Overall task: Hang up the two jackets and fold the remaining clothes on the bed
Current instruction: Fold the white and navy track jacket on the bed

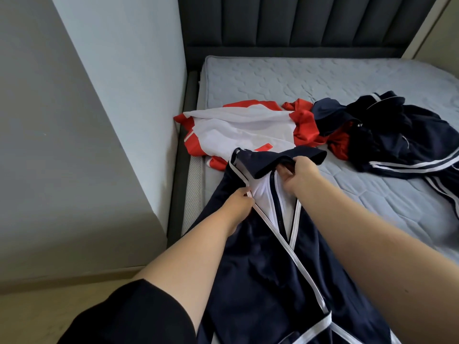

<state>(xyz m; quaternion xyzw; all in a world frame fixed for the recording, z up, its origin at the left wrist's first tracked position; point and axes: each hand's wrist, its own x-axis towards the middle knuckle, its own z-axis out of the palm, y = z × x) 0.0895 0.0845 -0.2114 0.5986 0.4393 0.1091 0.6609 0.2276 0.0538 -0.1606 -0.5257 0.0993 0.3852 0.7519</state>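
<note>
Beside the grey wall, on the bed (323, 78), the left hand (239, 203) pinches the navy jacket (260, 269) by its white trim and the right hand (299, 173) pinches its collar, so both should spread the neck evenly for hanging.

Navy jacket (260, 264): smooth synthetic cloth, slight sheen, white woven trim, thin white lining. Red-and-white jacket (238, 127): same slick cloth. Dark clothes pile (397, 135): matt-to-satin cloth. Mattress (323, 80): quilted matt cloth. Headboard (298, 23): padded, dark matt upholstery. Wall (49, 120): matt paint.
</note>
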